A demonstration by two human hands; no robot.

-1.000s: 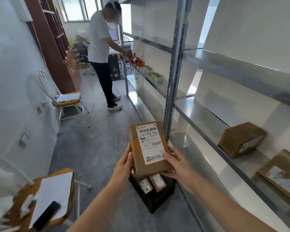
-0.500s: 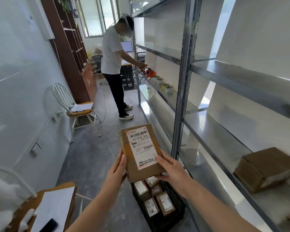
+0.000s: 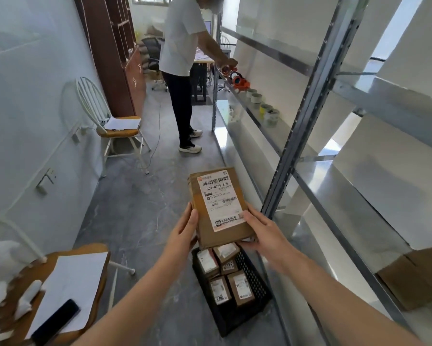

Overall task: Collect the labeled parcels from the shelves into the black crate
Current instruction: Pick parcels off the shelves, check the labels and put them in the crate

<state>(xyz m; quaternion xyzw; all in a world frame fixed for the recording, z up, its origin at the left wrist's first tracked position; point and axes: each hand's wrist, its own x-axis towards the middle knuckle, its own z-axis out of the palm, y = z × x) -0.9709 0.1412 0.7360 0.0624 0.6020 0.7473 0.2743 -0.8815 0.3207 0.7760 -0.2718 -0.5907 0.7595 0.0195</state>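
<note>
I hold a flat brown labeled parcel [image 3: 218, 206] out in front of me, its white shipping label facing up. My left hand [image 3: 183, 233] grips its left edge and my right hand [image 3: 262, 232] grips its lower right corner. Directly below it on the floor stands the black crate [image 3: 256, 278], with several small labeled parcels [image 3: 231, 285] inside. Another brown parcel [image 3: 414, 278] lies on the metal shelf at the lower right.
Metal shelving [image 3: 307, 116] runs along the right, with tape rolls [image 3: 266, 108] and an orange tool [image 3: 238, 81] farther back. A person [image 3: 182, 71] stands at the shelf ahead. A white chair [image 3: 115, 126] stands at the left wall; a wooden seat [image 3: 60, 290] with paper and a phone is near left.
My view has moved forward and tilted down: the crate now shows more fully below the parcel. The parcel stays in both hands, held over the crate.
</note>
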